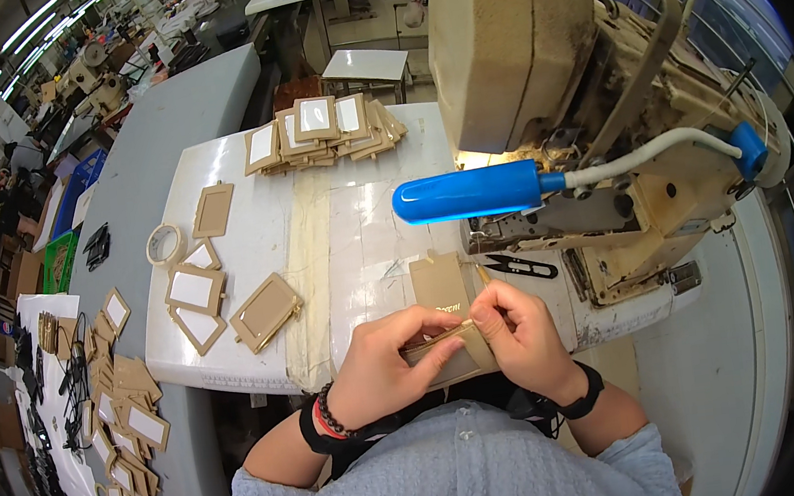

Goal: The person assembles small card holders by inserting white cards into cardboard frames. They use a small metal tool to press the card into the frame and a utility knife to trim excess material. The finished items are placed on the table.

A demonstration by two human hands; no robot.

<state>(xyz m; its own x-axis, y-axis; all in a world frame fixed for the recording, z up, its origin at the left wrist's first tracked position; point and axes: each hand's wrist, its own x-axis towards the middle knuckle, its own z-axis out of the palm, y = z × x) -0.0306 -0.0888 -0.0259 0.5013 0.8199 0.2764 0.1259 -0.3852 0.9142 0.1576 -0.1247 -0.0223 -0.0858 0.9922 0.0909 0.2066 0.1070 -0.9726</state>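
Observation:
Close to my body, at the table's front edge, my left hand [392,358] is closed around a tan card holder [475,351], thumb on top and fingers behind. My right hand [522,334] pinches the upper right edge of the same holder. A narrow tan strip [484,276] sticks up beside the right fingers; whether it belongs to the holder I cannot tell. Just beyond the hands a flat tan piece [437,281] with light lettering lies on the table, its near end hidden. To its right lie black thread snips [522,266].
A beige sewing machine [516,48] and a blue lamp [469,193] stand at the right. Stacked framed card holders [314,120] lie at the back. Several more pieces [267,312] and a tape roll [165,245] sit leftward. Another heap [133,425] covers the left-hand table.

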